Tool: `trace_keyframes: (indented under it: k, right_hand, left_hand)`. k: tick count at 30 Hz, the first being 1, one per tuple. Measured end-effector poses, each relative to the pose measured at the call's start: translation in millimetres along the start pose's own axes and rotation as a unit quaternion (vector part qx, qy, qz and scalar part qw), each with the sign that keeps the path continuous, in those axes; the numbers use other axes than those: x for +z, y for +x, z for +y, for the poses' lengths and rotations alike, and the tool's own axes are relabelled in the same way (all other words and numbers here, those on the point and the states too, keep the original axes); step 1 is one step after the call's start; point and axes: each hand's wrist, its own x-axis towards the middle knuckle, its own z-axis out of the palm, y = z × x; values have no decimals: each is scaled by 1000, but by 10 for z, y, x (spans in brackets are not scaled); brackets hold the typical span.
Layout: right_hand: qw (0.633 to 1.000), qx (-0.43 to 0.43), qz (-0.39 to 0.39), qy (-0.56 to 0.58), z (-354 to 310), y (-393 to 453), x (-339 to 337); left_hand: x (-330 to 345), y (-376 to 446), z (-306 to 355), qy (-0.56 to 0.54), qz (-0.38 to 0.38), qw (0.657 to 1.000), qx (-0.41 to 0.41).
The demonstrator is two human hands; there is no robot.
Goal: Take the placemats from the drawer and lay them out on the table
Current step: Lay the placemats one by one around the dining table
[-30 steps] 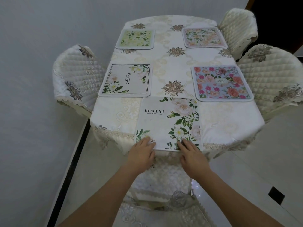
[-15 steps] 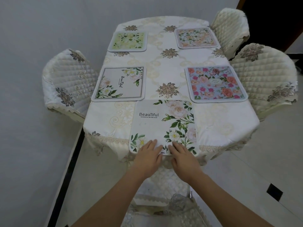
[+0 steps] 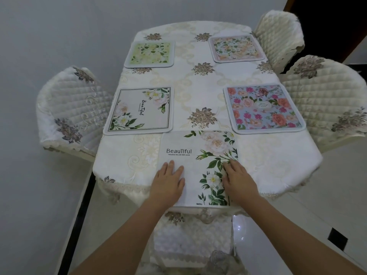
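While both hands, left (image 3: 168,183) and right (image 3: 239,180), lie flat and open, they press the nearest placemat (image 3: 196,151).

I am standing in a home dining room. A dining table (image 3: 198,92) fills the middle of the frame, dressed in a cream embroidered tablecloth (image 3: 127,155) with lace trim. Quilted cream chairs (image 3: 73,108) with matching flower embroidery stand at the left and right edges. Plain grey walls (image 3: 49,36) and a glossy tiled floor (image 3: 317,195) surround it.
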Motion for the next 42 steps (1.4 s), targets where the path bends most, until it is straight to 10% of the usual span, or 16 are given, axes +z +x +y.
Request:
trace_keyframes:
  k: [42]
  right_hand:
    - [1000, 6, 6, 6, -124, 476, -204]
  left_hand:
    - [-287, 614, -62, -47, 45, 997, -40]
